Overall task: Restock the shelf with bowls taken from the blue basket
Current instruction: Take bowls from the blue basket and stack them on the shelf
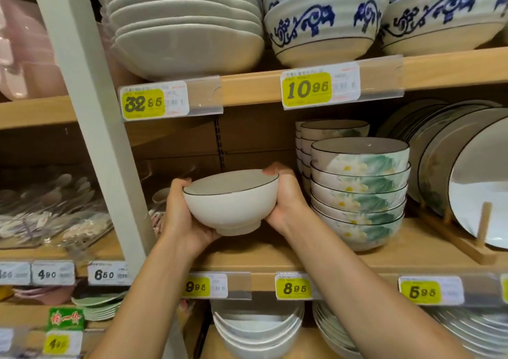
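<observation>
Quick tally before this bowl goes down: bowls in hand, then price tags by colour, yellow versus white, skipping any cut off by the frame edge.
Bowl, held by left hand and right hand: 1
Yellow price tags: 6 (starting 32, 10, 9, 8, 5, a blurred 4)
White price tags: 2 (4.90, 6.50)
Total: 9

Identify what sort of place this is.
Most likely a shop's tableware aisle: yellow price tags on the shelf, stacked flowered bowls, plates upright in a wooden rack. The left hand and right hand hold a white bowl.
</observation>
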`<action>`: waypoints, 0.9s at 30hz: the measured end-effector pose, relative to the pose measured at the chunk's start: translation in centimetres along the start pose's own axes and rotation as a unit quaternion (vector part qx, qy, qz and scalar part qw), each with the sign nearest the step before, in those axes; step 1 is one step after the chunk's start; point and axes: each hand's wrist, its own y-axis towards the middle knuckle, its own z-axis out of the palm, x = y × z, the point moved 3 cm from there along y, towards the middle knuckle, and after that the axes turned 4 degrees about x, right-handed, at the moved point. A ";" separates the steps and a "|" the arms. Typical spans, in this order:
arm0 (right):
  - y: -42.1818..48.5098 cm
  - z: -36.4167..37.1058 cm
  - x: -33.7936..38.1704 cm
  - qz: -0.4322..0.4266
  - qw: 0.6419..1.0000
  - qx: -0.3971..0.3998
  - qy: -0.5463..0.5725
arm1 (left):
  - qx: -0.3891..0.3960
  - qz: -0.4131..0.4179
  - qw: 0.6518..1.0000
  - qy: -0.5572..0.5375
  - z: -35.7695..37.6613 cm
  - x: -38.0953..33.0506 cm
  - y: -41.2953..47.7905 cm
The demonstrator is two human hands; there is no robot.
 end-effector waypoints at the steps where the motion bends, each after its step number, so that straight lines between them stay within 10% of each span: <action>1: -0.1 0.1 0.1 -0.016 0.999 -0.037 -0.007 | -0.001 0.020 1.000 -0.013 0.3 0.3 -0.2; 6: -1.2 0.6 -0.4 -0.139 0.976 -0.157 -0.054 | -0.051 0.200 0.976 0.065 2.4 3.0 -1.7; 18: -1.5 -0.9 -0.3 -0.070 0.992 -0.079 -0.072 | -0.018 0.098 0.995 -0.007 0.7 -0.7 1.4; 27: 0.0 -1.3 -2.7 -0.162 0.961 -0.216 -0.056 | -0.100 0.123 0.987 0.011 0.4 2.1 3.1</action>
